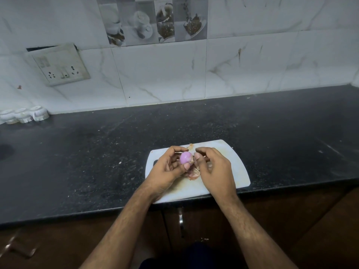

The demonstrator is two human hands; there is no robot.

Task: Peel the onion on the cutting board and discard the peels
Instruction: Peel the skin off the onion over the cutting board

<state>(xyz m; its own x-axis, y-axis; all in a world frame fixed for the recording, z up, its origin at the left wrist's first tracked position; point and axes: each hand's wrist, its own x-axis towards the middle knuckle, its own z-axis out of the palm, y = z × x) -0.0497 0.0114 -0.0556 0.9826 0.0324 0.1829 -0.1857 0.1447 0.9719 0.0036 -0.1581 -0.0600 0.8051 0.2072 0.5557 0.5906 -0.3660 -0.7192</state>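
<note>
The left hand (167, 167) curls its fingers and thumb around the onion (186, 157), a small purple bulb held just above the cutting board (236, 164), with the thumb tip pressed under its near side. The right hand (213, 169) sits just to the right of the bulb, fingers bent, thumb and forefinger pinching at a shred of skin on the onion's right side; how firmly it grips I cannot tell. Below and between the two hands, a pile of brownish peels (194, 174) lies on the white board, and another scrap of peel (191, 146) lies at the board's far edge. The board rests at the near edge of a dark speckled counter (97, 152), with crumbs scattered around it. Far left, against the marble-tiled wall, stand three small white jars (24, 115); what they contain is not visible. Above them a switch panel (59, 65) is set into the wall.
</note>
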